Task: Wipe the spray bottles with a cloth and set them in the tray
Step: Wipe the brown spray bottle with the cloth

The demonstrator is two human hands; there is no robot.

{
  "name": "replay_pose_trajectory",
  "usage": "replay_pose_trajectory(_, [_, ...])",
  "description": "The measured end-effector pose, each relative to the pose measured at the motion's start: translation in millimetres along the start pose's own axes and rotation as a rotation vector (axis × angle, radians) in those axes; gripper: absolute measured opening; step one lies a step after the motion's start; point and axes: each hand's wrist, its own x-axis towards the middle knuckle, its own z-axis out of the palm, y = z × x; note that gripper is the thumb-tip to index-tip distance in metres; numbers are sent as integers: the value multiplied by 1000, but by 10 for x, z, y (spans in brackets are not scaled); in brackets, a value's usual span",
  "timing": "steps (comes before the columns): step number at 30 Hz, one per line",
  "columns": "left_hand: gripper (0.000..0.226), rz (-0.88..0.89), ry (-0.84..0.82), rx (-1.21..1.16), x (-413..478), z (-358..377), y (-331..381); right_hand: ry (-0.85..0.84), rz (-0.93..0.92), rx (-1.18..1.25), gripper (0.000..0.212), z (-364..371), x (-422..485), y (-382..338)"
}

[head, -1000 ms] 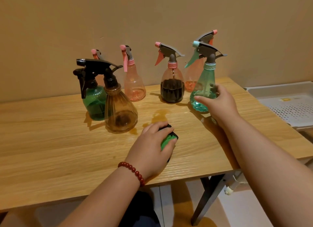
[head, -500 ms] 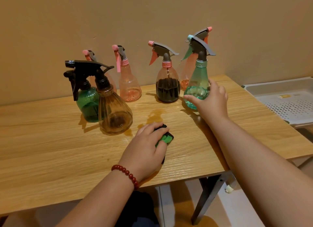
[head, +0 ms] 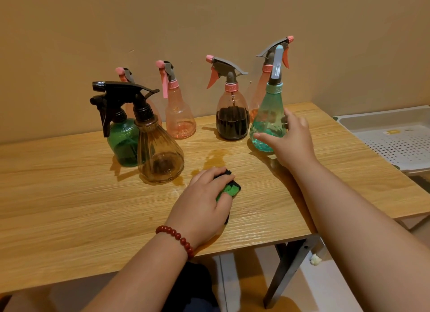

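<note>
Several spray bottles stand on the wooden table (head: 69,207). My right hand (head: 290,141) grips the base of a teal bottle (head: 267,116), whose grey nozzle now points toward me. My left hand (head: 204,202) rests on a green and black cloth (head: 229,189) lying on the table, fingers curled over it. To the left stand an amber bottle with a black trigger (head: 158,153) and a green bottle (head: 123,144) behind it. Along the wall stand a pink bottle (head: 180,116), a clear bottle with dark liquid (head: 232,118) and further pink ones. A grey perforated tray (head: 395,144) sits off the table's right end.
A beige wall runs close behind the bottles. A small wet patch (head: 216,158) marks the tabletop between the cloth and the dark-liquid bottle. The table's dark leg (head: 286,272) shows below the near edge, with pale floor beneath.
My right hand has turned the teal bottle, so its nozzle swung from pointing left to facing me. The left hand stays on the cloth.
</note>
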Motion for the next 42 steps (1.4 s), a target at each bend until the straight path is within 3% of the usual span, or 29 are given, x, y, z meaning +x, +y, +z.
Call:
replay_pose_trajectory(11, [45, 1, -11, 68, 0, 18, 34, 13, -47, -56, 76, 150, -6, 13])
replay_pose_trajectory(24, [45, 50, -98, -9, 170, -39, 17, 47, 25, -88, 79, 99, 130, -37])
replay_pose_trajectory(42, [44, 75, -34, 24, 219, 52, 15, 149, 61, -124, 85, 238, 218, 9])
